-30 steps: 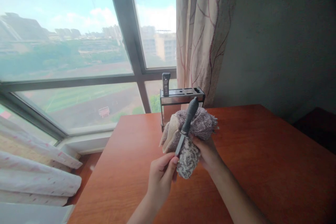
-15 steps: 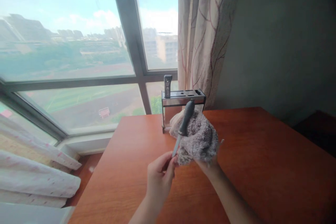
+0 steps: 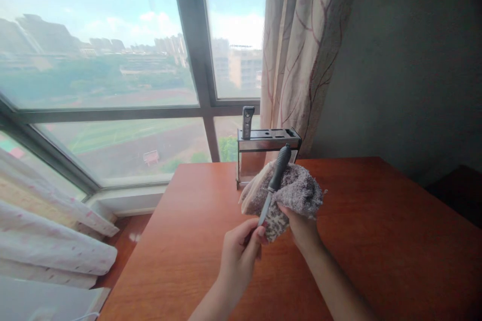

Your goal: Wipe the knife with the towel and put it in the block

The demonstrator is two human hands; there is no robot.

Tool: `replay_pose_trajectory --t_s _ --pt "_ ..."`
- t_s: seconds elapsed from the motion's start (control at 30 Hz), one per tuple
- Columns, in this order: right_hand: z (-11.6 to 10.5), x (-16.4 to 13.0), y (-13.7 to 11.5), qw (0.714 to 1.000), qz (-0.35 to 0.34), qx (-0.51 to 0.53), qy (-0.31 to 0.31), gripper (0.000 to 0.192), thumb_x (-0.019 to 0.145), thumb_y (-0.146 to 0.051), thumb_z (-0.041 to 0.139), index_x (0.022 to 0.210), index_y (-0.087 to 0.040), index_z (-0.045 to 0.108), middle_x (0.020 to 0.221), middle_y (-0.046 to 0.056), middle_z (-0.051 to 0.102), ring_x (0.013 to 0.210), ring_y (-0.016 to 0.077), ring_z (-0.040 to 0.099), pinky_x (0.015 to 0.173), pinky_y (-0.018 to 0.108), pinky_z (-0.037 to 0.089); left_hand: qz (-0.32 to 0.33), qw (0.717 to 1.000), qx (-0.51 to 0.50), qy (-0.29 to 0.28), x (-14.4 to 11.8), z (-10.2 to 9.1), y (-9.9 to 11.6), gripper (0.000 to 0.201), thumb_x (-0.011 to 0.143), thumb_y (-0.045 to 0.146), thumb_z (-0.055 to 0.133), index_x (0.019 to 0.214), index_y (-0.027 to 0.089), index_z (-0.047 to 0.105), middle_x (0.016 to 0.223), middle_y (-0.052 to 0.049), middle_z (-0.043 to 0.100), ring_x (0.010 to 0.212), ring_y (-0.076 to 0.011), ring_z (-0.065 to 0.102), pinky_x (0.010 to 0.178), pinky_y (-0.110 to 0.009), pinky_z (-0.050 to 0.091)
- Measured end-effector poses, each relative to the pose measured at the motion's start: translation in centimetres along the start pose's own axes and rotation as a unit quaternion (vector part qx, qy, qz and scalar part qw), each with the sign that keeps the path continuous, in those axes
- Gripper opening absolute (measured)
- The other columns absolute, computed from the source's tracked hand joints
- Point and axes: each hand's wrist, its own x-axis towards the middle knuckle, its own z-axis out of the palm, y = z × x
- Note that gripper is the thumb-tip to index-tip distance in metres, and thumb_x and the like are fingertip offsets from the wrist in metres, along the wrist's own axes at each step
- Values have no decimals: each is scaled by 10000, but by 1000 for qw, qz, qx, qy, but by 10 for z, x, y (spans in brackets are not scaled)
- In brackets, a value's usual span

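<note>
A sharpening steel [image 3: 279, 170] with a dark grey ribbed handle slants up and away from me, its handle end pointing at the rack. Between thumb and fingers, my left hand [image 3: 243, 246] pinches the lower end of its metal rod. My right hand [image 3: 303, 228] grips a fluffy grey-and-cream cloth [image 3: 301, 190], thumb on top and the other fingers hidden beneath. The cloth lies bunched behind and beside the steel, against the rod near the collar. Both hands are above the wooden table [image 3: 203, 210].
Beyond the cloth stands a metal-framed knife rack [image 3: 259, 135] with a slotted top. One dark-handled knife [image 3: 247, 121] is in its left slot. A window [image 3: 113, 150] and a patterned curtain [image 3: 293, 50] are behind the table; a pale curtain [image 3: 48, 246] hangs at left.
My right thumb has come into view on top of the cloth, which is spread wider to the left. The view has shifted slightly, and the left hand keeps its pinch on the steel.
</note>
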Motion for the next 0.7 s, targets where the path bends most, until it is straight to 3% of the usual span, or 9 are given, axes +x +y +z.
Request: replay_pose_trajectory --t_s 0.1,0.2,0.37,0.43,0.57,0.7 --pt "12 -3 -10 998 26 40 28 468 556 -222 792 997 -241 636 934 -26 722 861 202 654 761 318 525 -18 999 -35 11 2 -3 2 350 857 455 533 893 126 646 616 -10 564 432 -74 433 412 -189 304" --pt "13 -2 -25 991 98 90 -28 345 601 -317 768 912 -210 663 864 3 734 802 232 674 723 349 529 -22 998 -51 -15 3 -8 4 367 856 471 529 883 122 637 593 -4 549 453 -73 412 425 -189 285" --pt "2 -2 -38 956 224 94 -163 344 586 -460 709 782 -177 697 742 74 732 770 294 682 678 407 525 -76 985 -95 -121 5 -15 5 399 884 479 474 888 105 613 539 2 539 420 -52 292 417 -193 187" --pt "-1 -4 -39 951 235 66 -191 330 574 -460 697 739 -174 699 697 79 724 746 295 682 665 411 524 -90 982 -105 -130 6 -15 6 404 875 486 484 879 101 603 514 10 531 406 -48 265 415 -197 166" --pt "0 -6 -39 965 193 41 -170 209 559 -344 706 693 -185 692 655 56 718 665 272 674 631 405 530 -82 985 -118 -93 9 -16 7 377 830 493 554 828 117 580 531 11 553 398 -48 305 413 -199 190" --pt "0 -5 -40 938 257 71 -219 230 549 -331 675 687 -147 690 638 86 709 683 295 678 646 428 535 -100 982 -119 -108 10 -17 7 380 814 493 575 819 113 594 552 -11 585 396 -46 325 415 -198 206"
